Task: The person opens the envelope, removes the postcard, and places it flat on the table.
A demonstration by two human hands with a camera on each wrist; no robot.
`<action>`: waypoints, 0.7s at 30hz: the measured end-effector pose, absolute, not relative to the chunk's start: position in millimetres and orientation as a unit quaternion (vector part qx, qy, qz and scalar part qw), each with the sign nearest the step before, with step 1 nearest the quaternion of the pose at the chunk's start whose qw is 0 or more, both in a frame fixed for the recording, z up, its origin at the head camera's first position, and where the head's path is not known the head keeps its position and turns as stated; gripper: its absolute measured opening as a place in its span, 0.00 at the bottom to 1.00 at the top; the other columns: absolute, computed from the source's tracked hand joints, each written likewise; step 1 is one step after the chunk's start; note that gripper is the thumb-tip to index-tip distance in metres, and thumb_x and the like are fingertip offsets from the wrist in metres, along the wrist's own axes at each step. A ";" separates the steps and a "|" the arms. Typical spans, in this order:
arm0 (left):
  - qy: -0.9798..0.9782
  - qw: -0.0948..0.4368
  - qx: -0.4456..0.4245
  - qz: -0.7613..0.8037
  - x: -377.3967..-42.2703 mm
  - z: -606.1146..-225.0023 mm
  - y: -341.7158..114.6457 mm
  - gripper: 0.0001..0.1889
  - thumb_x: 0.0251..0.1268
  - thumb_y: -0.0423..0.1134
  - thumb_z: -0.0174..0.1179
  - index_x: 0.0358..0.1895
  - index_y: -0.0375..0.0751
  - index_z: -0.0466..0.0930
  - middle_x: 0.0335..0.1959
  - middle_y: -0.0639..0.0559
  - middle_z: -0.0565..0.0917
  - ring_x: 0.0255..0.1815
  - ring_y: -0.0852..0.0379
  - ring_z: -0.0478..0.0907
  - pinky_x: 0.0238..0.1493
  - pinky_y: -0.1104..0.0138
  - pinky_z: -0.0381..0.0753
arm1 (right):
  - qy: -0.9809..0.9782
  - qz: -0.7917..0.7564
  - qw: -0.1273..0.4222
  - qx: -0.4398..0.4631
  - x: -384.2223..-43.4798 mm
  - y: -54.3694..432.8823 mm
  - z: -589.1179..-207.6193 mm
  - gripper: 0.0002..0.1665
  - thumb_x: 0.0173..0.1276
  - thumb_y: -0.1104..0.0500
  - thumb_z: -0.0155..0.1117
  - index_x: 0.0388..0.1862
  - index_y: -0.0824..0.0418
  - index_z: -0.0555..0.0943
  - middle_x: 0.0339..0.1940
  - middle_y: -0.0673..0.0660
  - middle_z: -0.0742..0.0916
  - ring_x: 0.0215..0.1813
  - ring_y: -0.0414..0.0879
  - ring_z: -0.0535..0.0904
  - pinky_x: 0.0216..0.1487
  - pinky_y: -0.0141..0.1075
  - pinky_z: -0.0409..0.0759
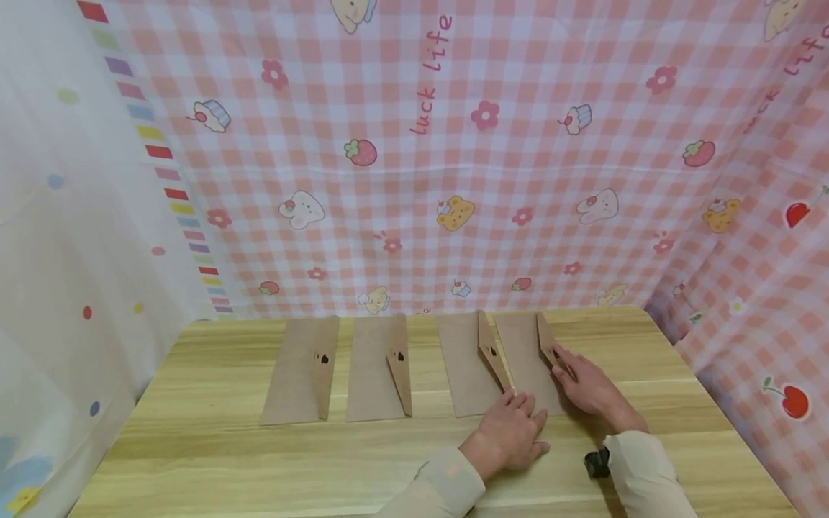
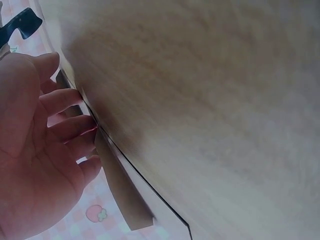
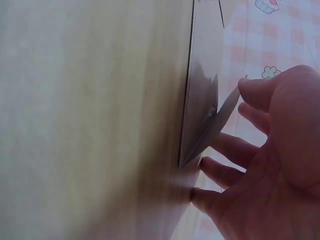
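Several brown paper envelopes stand in a row on the wooden table, each with a flap along its right side and a small black mark. My right hand is at the rightmost envelope. In the right wrist view, its thumb touches the tip of the raised flap, and the other fingers spread beside it. My left hand, fingers extended, rests at the near end of the neighbouring envelope, whose flap is also lifted. The hand partly hides that envelope's lower corner.
Two more envelopes, one at the far left and one beside it, lie on the table. A pink checked cloth hangs behind the table's back edge. A black device is at the right wrist.
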State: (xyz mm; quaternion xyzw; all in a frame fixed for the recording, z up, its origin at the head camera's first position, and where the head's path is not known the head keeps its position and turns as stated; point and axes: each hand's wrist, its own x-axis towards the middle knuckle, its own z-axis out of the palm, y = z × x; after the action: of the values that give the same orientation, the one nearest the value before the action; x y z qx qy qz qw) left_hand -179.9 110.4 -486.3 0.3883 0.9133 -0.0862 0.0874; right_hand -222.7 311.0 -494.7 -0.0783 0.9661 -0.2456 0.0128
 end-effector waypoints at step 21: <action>0.913 0.091 0.386 -0.101 -179.7 -487.9 111.4 0.31 0.75 0.66 0.37 0.77 0.67 0.56 0.78 0.62 0.57 0.79 0.64 0.51 0.78 0.67 0.47 | 0.954 -0.282 -0.036 -0.091 -216.9 315.4 -495.1 0.30 0.80 0.61 0.46 0.77 0.68 0.58 0.70 0.77 0.69 0.66 0.75 0.68 0.65 0.65 0.65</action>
State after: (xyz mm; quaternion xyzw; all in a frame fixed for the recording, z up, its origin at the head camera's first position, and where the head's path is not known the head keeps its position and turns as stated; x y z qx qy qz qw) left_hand -179.7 111.4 -487.9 0.3857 0.9126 -0.1008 0.0907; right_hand -216.9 315.4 -495.1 -0.0912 0.9543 -0.2824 -0.0363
